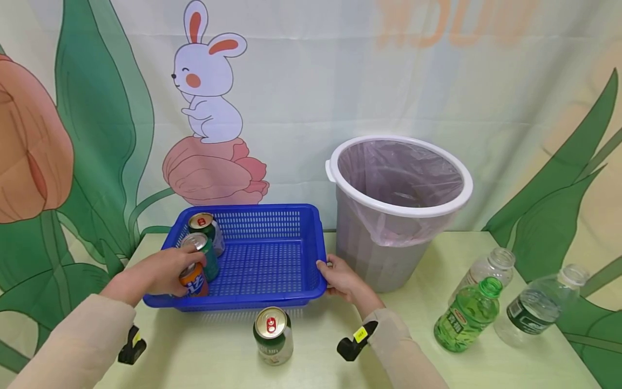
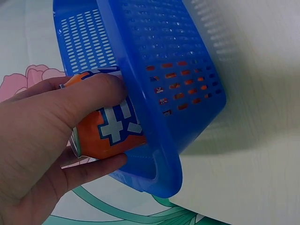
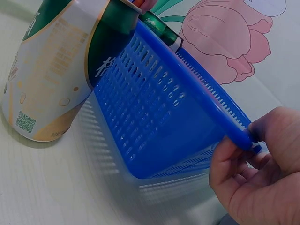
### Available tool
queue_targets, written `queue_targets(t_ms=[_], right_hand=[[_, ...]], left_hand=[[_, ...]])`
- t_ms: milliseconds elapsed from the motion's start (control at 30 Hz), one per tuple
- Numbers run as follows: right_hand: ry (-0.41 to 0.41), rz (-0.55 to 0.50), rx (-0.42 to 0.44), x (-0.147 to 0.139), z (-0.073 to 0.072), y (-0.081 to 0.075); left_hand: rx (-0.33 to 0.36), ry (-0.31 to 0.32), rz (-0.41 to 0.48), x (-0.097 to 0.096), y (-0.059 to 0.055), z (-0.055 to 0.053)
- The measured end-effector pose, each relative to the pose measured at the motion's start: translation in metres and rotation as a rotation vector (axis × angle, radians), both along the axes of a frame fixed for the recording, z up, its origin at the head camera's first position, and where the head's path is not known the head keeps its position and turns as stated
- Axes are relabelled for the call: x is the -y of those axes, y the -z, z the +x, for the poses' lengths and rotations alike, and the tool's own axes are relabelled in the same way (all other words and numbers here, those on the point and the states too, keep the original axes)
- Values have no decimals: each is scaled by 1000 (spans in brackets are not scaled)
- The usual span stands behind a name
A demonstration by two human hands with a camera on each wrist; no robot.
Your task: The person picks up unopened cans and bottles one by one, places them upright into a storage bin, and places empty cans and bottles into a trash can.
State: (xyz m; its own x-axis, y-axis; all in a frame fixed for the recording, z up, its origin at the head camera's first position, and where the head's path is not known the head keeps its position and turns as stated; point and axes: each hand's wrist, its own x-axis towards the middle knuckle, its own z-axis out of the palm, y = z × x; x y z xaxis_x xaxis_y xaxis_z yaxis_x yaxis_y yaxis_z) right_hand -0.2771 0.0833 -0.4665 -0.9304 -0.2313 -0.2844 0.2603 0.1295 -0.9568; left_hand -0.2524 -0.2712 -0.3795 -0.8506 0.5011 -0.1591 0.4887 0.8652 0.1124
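My left hand grips an orange soda can inside the front left corner of the blue plastic basket. Thumb and fingers wrap around the can's upper part. Behind it in the basket stand a teal can with a silver top and a green-and-white can with a gold top. My right hand pinches the basket's right rim between thumb and curled fingers. Another green-and-white can with a gold top and red tab stands upright on the table, just in front of the basket.
A grey bin with a white rim and plastic liner stands right of the basket. At the table's right are a green bottle and two clear bottles, one with a dark label, all uncapped. A printed curtain hangs behind.
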Motion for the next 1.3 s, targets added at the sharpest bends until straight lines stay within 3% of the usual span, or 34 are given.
queue_targets(t_ms=[467, 900, 1300], right_hand=[[5, -10, -2, 2, 1, -1], [5, -15, -5, 1, 1, 1], [-1, -8, -2, 0, 0, 1]], left_hand=[[47, -32, 15, 2, 8, -2], [16, -33, 4, 2, 14, -5], [25, -42, 0, -1, 13, -2]])
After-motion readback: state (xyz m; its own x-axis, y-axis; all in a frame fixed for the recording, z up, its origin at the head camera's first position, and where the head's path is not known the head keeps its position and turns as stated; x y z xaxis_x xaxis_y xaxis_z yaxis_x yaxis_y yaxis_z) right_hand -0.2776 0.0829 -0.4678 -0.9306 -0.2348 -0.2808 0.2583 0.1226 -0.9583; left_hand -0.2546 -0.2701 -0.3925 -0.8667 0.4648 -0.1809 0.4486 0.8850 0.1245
